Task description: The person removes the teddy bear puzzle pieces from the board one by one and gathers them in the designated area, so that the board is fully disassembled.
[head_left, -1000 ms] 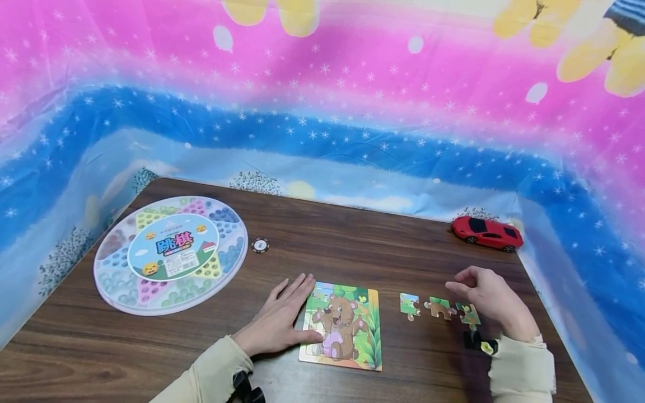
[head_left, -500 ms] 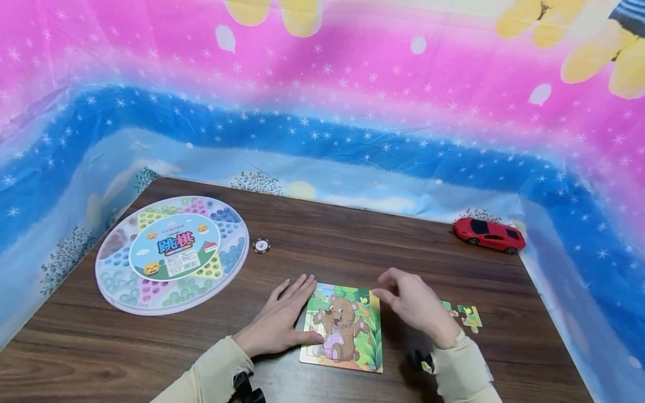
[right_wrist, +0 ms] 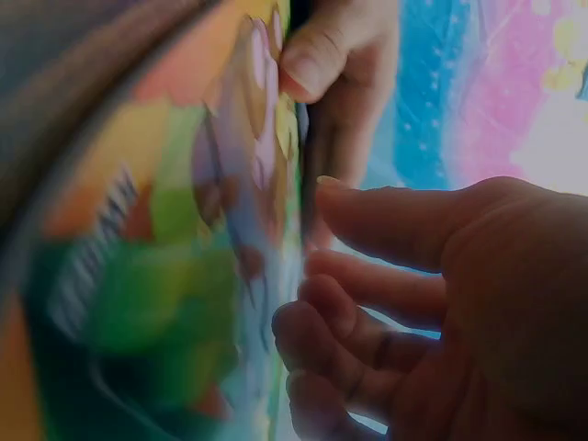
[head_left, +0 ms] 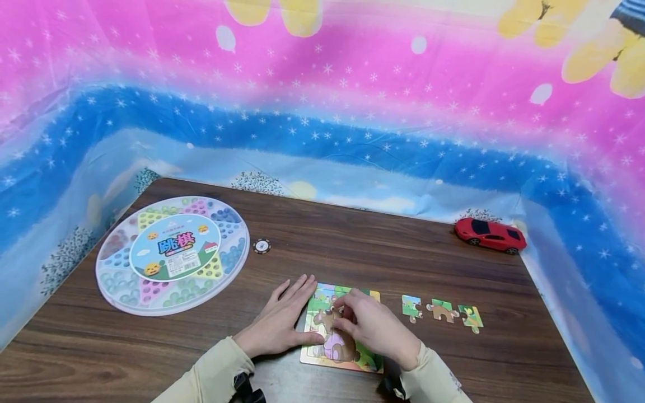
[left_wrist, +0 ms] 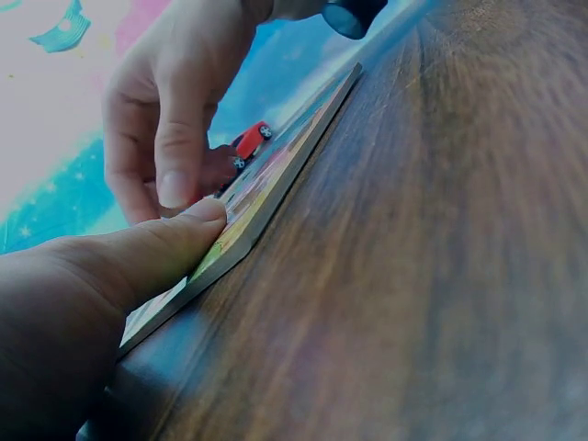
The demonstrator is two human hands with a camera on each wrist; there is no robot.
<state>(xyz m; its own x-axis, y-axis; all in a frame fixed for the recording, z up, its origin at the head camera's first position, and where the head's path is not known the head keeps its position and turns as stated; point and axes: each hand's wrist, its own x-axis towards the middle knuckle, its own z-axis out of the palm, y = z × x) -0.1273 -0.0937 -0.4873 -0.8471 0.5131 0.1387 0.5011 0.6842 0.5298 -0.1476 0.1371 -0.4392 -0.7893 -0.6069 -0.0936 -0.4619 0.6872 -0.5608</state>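
Observation:
A square bear jigsaw puzzle (head_left: 340,358) lies on the brown table, partly covered by both hands. At its left edge rests my left hand (head_left: 277,322), fingers stretched out, with the thumb (left_wrist: 175,243) on the board. My right hand (head_left: 375,327) hovers over the middle and right of the puzzle. Its fingers (right_wrist: 367,285) are loosely bent, and I see nothing between them and the thumb. To the right lie three loose puzzle pieces in a row: a green-and-blue one (head_left: 411,307), a brown-and-green one (head_left: 442,310) and a green-and-yellow one (head_left: 471,317).
A round Chinese checkers set (head_left: 173,254) with marbles under its clear cover lies at the left. Beside it is a black-and-white chip (head_left: 261,245). A red toy car (head_left: 490,235) stands at the back right corner. A patterned cloth (head_left: 322,134) walls the table's far sides.
My right hand has moved left from beside the loose pieces to over the puzzle. The three loose pieces lie where they were. My left hand has stayed in place.

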